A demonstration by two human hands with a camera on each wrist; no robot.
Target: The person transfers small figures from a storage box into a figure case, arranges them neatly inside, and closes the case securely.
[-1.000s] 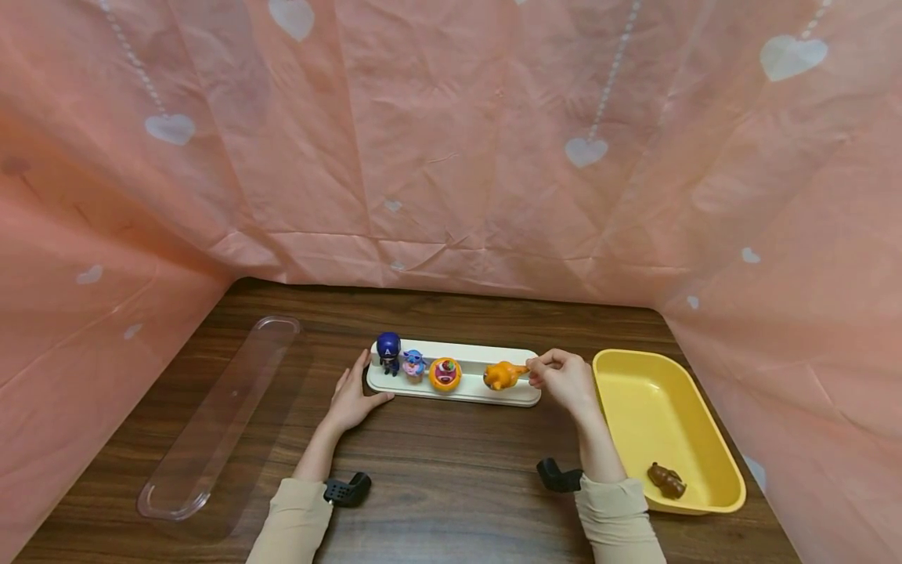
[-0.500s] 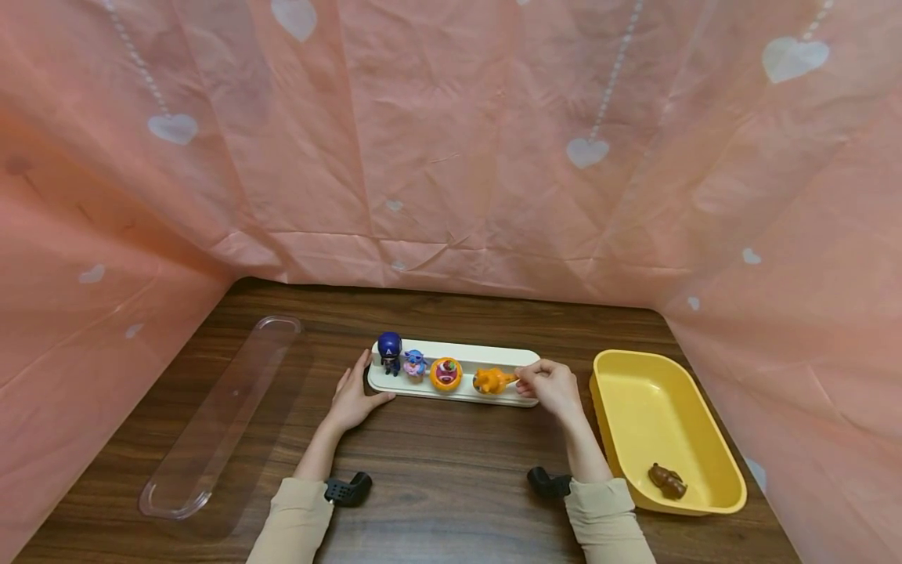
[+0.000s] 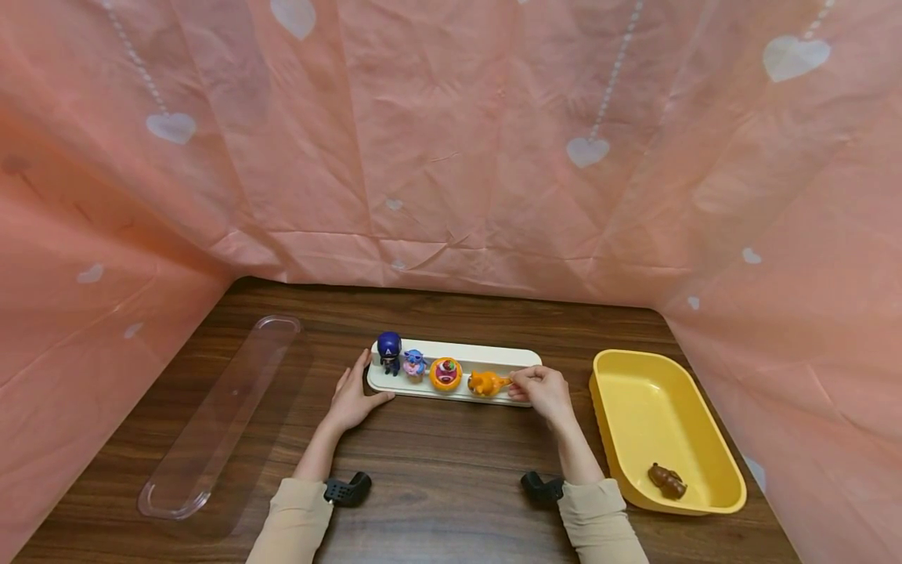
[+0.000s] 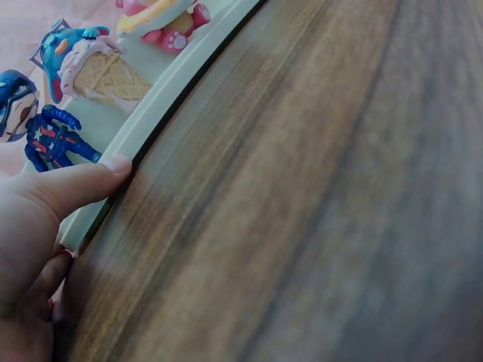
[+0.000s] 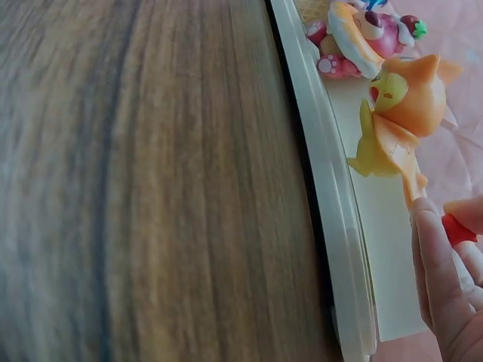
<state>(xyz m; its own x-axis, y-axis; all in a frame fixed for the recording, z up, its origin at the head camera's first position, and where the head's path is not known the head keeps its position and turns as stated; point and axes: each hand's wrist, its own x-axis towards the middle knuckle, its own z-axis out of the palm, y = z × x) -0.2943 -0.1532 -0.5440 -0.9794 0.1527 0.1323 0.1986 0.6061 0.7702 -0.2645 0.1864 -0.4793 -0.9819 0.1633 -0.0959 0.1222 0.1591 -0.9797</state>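
Figurine (image 3: 485,383), orange, tail (image 5: 411,181) pinched in right hand (image 3: 546,393), body (image 5: 389,143) beyond fingertips (image 5: 426,207)

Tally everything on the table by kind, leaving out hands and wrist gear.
Figurines: 5 (dark blue one, light blue one, pink one, orange one, brown one)
White tray: 1
Yellow bin: 1
Long clear piece: 1
Total: 8

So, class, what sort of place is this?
Likely a curtained filming booth: pink heart-patterned fabric lines the back and sides of a wooden table, with black wrist cameras in view.
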